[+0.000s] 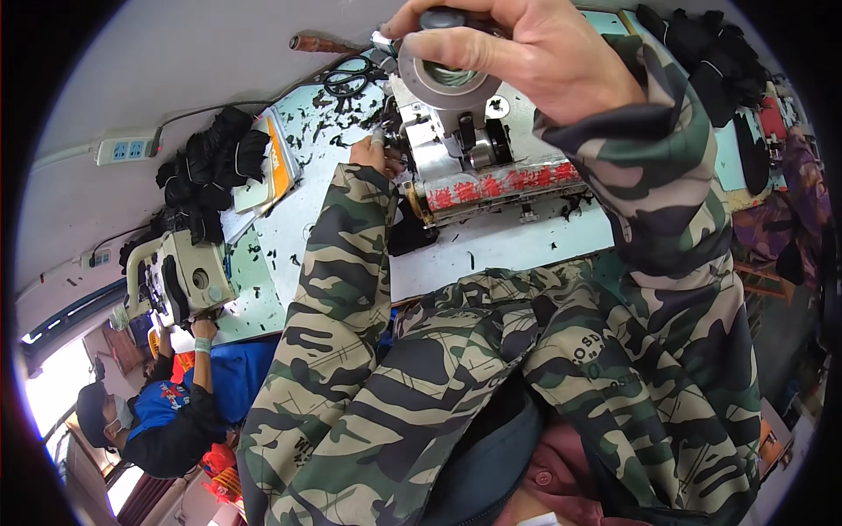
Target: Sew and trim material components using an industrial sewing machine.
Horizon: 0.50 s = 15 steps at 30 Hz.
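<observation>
A grey-white sewing machine (456, 149) with a red-patterned strip along its front edge stands on the pale table (491, 241). My right hand (526, 48) is raised at the top of the view, with its fingers closed around the machine's round grey handwheel (447, 74). My left hand (375, 156), in a camouflage sleeve, rests at the machine's left end. Its fingers are curled on a black fabric piece (396, 145) by the needle area. One finger wears a pale band. The needle itself is hidden.
Black scissors (346, 81) and black scraps lie behind the machine. A pile of black fabric pieces (210, 167) and an orange-edged booklet (274, 167) sit at left, a power strip (127, 149) beyond. Another person (167, 412) works at a second machine (180, 280). More black pieces (710, 53) lie top right.
</observation>
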Each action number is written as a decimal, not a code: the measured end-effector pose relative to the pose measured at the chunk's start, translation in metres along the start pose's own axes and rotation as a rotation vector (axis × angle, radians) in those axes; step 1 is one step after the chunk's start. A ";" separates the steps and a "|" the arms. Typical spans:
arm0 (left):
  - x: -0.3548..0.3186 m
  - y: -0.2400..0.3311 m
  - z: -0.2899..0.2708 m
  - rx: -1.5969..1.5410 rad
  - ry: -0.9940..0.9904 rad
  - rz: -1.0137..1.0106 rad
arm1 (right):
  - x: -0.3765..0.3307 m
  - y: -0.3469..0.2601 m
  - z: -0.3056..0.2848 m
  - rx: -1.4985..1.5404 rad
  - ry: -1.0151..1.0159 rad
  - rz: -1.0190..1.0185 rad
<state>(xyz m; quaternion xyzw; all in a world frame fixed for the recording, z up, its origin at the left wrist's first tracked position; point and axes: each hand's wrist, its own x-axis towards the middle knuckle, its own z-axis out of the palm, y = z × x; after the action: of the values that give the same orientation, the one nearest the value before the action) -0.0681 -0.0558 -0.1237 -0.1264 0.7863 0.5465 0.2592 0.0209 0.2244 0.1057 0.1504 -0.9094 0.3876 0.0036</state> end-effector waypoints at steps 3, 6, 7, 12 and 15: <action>-0.001 -0.001 -0.003 0.008 -0.040 0.058 | -0.017 0.034 -0.007 -0.129 0.326 0.061; 0.001 -0.005 -0.005 0.022 -0.046 0.076 | -0.041 0.050 -0.004 -0.258 0.630 0.180; 0.003 -0.006 -0.006 -0.009 -0.081 0.087 | -0.052 0.052 0.004 -0.253 0.662 0.269; -0.001 -0.003 -0.006 -0.137 -0.102 0.173 | -0.111 0.047 0.067 0.215 0.474 0.387; -0.026 0.000 -0.016 0.241 -0.054 0.417 | -0.123 0.049 0.096 0.422 0.375 0.527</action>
<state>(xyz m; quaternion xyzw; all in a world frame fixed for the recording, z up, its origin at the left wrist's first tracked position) -0.0511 -0.0726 -0.1053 0.0851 0.8475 0.4938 0.1751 0.1359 0.2218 -0.0109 -0.1644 -0.8007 0.5748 0.0390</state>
